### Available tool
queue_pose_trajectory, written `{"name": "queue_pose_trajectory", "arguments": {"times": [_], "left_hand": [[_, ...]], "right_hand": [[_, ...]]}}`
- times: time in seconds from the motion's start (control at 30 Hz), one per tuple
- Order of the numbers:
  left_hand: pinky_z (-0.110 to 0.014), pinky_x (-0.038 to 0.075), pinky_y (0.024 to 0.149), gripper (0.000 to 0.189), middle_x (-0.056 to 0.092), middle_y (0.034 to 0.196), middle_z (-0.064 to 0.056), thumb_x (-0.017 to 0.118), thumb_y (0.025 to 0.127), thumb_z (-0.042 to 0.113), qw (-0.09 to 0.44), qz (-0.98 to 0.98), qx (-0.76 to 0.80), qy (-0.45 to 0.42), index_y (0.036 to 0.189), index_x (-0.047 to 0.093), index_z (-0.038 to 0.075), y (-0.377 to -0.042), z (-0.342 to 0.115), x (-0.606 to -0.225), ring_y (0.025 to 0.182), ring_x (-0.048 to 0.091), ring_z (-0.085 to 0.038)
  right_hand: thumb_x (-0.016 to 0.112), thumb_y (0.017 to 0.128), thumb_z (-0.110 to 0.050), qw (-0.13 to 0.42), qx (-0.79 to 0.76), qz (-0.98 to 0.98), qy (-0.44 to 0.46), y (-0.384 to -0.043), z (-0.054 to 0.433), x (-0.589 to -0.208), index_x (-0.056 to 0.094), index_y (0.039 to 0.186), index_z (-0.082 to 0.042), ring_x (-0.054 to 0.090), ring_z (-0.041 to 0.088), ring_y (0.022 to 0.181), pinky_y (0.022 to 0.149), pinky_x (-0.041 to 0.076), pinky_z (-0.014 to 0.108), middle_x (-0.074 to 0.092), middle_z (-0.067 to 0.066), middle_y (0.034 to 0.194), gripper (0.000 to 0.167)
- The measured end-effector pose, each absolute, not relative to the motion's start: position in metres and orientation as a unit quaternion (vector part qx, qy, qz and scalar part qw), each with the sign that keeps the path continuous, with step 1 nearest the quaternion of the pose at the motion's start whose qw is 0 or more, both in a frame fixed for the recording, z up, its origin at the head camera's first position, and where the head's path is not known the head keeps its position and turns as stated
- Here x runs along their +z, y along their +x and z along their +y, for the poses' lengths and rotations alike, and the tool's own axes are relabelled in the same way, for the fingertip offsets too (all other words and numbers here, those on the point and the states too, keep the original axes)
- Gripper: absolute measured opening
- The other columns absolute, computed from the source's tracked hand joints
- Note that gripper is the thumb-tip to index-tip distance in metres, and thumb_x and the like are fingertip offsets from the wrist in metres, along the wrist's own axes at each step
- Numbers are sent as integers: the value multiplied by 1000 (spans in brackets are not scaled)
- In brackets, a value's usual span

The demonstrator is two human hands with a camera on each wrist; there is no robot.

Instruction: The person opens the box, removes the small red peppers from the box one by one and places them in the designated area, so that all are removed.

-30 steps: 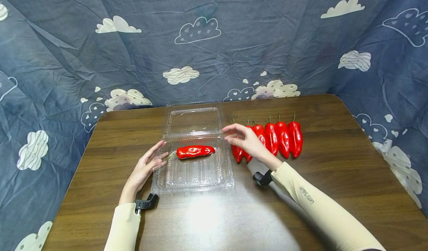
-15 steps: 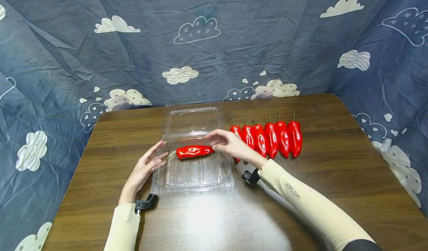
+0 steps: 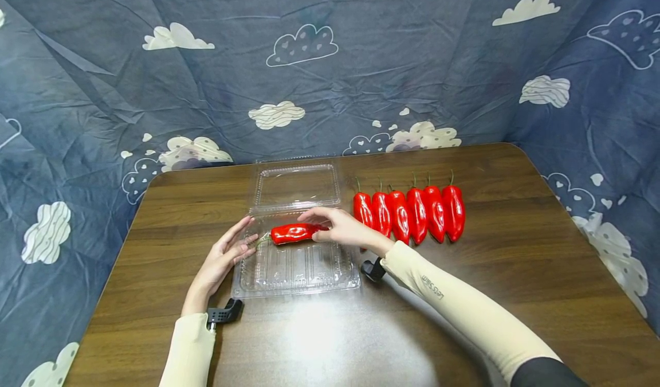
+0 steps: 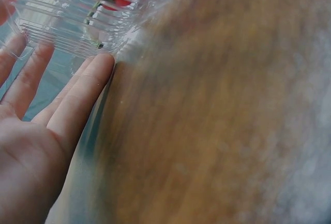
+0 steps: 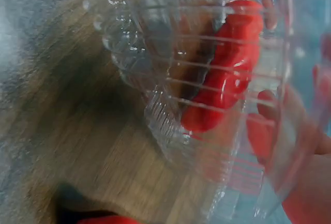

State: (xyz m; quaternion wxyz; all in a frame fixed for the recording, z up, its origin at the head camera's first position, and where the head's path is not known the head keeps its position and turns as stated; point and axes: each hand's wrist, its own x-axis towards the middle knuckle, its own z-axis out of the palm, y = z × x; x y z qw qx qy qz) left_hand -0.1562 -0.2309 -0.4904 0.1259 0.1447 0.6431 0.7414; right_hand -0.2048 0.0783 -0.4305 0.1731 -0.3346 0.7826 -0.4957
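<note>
A clear plastic clamshell container (image 3: 296,286) lies unfolded on the table, its lid (image 3: 296,186) laid back behind the base. In the base a glossy red pepper (image 3: 291,234) lies crosswise, its green stem toward the left. My left hand (image 3: 222,261) has its fingers extended along the container's left side; the left wrist view shows the fingertips (image 4: 101,61) right at the ridged wall, close to the stem. My right hand (image 3: 342,230) reaches over the base, thumb in front of the pepper's tip end and fingers behind it, loosely bent. The right wrist view shows that pepper through the clear wall.
Several more red peppers (image 3: 416,212) lie side by side in a row to the right of the container, stems away from me. They rest on a brown wooden table (image 3: 515,272). A blue cloud-patterned cloth (image 3: 412,77) hangs behind the table's far edge.
My right hand has moved left from beside the pepper row to over the pepper in the container. The left hand, container and peppers have kept their places.
</note>
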Motion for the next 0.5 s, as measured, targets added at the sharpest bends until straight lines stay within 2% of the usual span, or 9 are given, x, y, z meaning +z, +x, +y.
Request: {"name": "queue_pose_trajectory", "arguments": {"times": [0.13, 0.5], "left_hand": [[-35, 43, 100, 60, 18, 156, -18, 42, 96, -5, 126, 643, 741, 145, 152, 22, 5, -156, -231, -490, 134, 28, -45], [-34, 43, 100, 60, 18, 156, -17, 42, 96, -5, 125, 642, 743, 141, 152, 22, 5, -157, -230, -489, 134, 28, -45]], "right_hand": [[65, 83, 1, 175, -447, 804, -351, -207, 73, -432, 58, 127, -5, 48, 21, 124, 105, 35, 36, 57, 8, 131, 45], [65, 84, -6, 182, -379, 836, -352, -207, 66, -437, 58, 130, -12, 45, 26, 128, 106, 35, 43, 53, 10, 135, 47]]}}
